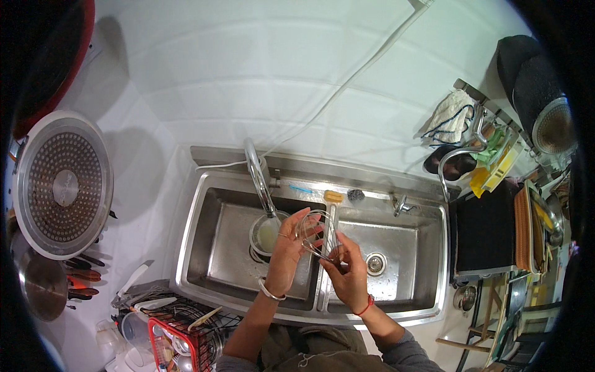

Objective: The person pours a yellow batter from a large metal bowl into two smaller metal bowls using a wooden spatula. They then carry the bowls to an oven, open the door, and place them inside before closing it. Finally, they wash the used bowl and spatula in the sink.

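Over the divider between two stainless steel sink basins, I hold a wire whisk [310, 229] in both hands. My left hand [284, 253] is cupped around its looped wires, with the fingers showing through them. Pinched in my right hand [346, 272] is the handle end, mostly hidden by the fingers. Below and left of the whisk, a small round vessel [266, 236] with cloudy liquid stands in the left basin [228, 251]. The chrome gooseneck faucet [256, 172] ends just above that vessel. Whether water is running is hard to tell.
On the sink's back ledge lie a yellow sponge [333, 196], a dark scouring pad [356, 195] and a blue strip [301, 189]. The right basin [395, 260] has a drain strainer [375, 264]. A dish rack [211, 321] with a red basket [155, 342] stands left; pans hang on the left wall.
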A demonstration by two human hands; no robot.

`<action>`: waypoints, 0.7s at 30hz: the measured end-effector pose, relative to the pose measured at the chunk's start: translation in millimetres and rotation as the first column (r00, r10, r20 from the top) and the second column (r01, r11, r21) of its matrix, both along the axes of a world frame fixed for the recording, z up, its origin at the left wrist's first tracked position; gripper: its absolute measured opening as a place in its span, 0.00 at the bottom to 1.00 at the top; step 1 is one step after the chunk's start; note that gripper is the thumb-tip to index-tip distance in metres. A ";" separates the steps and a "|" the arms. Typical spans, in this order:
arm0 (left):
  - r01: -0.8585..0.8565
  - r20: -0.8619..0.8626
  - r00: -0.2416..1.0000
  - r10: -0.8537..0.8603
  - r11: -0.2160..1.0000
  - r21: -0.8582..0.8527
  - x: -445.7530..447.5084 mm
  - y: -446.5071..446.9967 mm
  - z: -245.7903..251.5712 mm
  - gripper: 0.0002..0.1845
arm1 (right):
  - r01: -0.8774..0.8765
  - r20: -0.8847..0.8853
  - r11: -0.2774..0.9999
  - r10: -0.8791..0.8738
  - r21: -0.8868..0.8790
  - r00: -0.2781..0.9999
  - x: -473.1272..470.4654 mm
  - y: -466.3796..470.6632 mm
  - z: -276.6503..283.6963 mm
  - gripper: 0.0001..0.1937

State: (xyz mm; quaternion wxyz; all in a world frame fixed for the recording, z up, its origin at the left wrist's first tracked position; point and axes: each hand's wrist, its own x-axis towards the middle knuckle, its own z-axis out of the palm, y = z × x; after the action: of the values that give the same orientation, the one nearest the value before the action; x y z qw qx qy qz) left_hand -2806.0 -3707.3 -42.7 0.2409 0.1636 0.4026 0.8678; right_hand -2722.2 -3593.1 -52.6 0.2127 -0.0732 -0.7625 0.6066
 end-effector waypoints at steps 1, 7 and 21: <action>-0.018 -0.041 0.999 0.016 0.998 -0.061 -0.3 0.7 -2.7 0.22 | 0.004 -0.001 0.999 -0.004 0.034 1.000 0.2 -0.7 0.7 0.31; -0.110 -0.023 0.994 0.108 0.960 -0.258 -2.9 1.7 -10.9 0.17 | -0.097 0.091 0.983 0.083 0.156 0.992 6.1 -5.1 -2.5 0.31; 0.212 0.268 0.957 -0.112 0.899 -0.383 -1.1 -9.6 -114.6 0.16 | -0.155 0.172 0.974 0.183 -0.166 0.968 -4.9 -16.6 -69.0 0.32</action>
State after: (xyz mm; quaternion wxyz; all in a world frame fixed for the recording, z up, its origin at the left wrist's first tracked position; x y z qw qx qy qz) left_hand -2807.1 -3716.9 -157.3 0.3883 0.0370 0.5273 0.7549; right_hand -2727.1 -3609.7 -121.6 0.0816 -0.0803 -0.7345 0.6689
